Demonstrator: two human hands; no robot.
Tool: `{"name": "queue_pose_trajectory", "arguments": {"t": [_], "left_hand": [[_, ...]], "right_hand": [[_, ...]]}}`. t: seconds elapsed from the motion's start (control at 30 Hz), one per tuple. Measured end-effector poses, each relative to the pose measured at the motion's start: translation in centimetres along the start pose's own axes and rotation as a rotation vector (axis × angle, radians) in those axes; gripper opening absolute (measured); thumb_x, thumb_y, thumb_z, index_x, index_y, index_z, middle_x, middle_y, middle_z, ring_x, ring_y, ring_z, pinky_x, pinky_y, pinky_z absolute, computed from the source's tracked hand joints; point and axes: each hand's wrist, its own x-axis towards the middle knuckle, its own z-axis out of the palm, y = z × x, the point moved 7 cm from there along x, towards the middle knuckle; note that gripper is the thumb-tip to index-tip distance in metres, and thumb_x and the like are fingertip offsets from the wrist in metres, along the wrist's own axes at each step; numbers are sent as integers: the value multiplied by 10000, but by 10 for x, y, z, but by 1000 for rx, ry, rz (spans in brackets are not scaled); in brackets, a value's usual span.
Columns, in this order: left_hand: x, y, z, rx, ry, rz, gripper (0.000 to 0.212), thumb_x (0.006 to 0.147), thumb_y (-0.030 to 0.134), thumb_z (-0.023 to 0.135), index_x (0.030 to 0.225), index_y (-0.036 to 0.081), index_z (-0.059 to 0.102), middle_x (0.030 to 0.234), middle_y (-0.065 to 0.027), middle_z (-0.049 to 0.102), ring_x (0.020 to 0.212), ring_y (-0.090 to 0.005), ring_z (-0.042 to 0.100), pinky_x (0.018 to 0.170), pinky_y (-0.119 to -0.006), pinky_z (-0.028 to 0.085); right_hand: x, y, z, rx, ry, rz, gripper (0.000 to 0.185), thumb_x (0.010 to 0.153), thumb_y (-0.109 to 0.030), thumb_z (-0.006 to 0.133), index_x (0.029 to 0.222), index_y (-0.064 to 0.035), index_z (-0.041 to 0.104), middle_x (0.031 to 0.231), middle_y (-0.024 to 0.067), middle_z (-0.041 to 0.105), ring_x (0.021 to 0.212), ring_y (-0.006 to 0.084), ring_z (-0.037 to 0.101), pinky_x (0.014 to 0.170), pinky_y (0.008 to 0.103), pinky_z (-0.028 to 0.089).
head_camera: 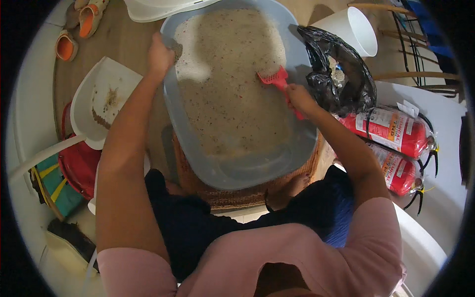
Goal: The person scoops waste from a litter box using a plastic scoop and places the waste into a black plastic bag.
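Note:
Before me a grey plastic litter box (237, 177) holds a wide bed of pale, speckled cat litter (237, 107). My right hand (301, 99) grips the handle of a red slotted litter scoop (276, 78). The scoop's head rests at the surface of the litter, near the box's right wall. On the left rim of the box my left hand (160, 55) is closed, its fingertips partly hidden. Right of the box an open black plastic bag (356, 89) shows pale clumps inside.
A white bin (362, 31) lies on its side behind the bag. Two red fire extinguishers (404, 133) lie at the right. Left are a soiled white dustpan (89, 89), a red bag (79, 167) and clogs (66, 46). An orange-brown mat (222, 196) is under the box.

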Motion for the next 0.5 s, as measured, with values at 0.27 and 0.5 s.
{"name": "queue_pose_trajectory", "arguments": {"t": [0.27,0.5], "left_hand": [[-1,6,-3,31,-47,-20,542,683,46,551,1180,-2,340,966,-244,552,917,-388,548,792,-433,434],[2,-1,11,13,-51,-47,480,680,56,573,1106,-13,362,1041,-258,514,945,-397,531,810,-433,436]], "right_hand": [[20,-45,9,-165,257,-186,371,857,-364,437,960,-37,580,803,190,610,764,363,590,675,439,446],[-39,-83,-6,-526,390,-348,342,864,-340,441,1008,-47,542,860,218,596,843,398,563,729,487,431]]}}
